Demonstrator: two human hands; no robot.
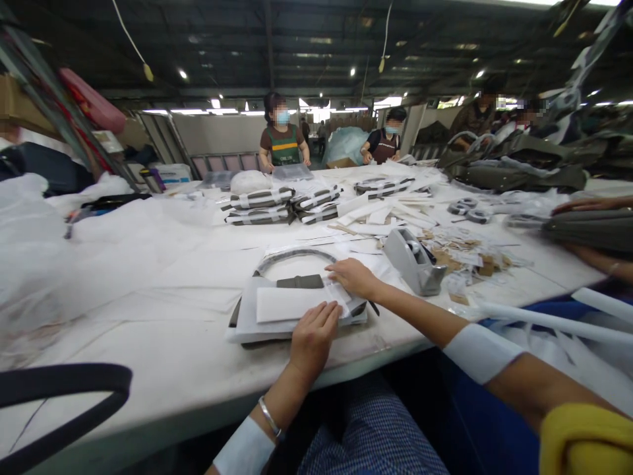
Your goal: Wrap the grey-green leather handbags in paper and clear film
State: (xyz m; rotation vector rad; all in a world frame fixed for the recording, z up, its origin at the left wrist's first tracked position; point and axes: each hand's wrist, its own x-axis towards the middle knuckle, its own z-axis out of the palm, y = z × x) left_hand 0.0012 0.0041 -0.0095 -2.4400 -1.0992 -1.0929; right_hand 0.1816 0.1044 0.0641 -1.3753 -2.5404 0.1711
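A dark grey-green bag [299, 282] lies flat in front of me, largely covered by white wrapping sheets [247, 316]. Its curved handle [297, 254], wrapped in a clear or pale cover, arches toward the far side. On top lies a folded white strip [281, 305]. My left hand [314, 333] rests on the strip's right end, fingers stretched out. Over the bag's right part, my right hand [353, 277] presses down with extended fingers beside what looks like clear tape or film [341, 291]. The surface under its fingers is partly hidden.
A grey tape dispenser [413, 260] stands right of the bag, near scattered tags [475, 254] and tape rolls [467, 210]. Wrapped bags [262, 206] are stacked farther back. A co-worker's hands hold a dark bag [593, 231] at right. A black strap loop [106, 379] juts in at left.
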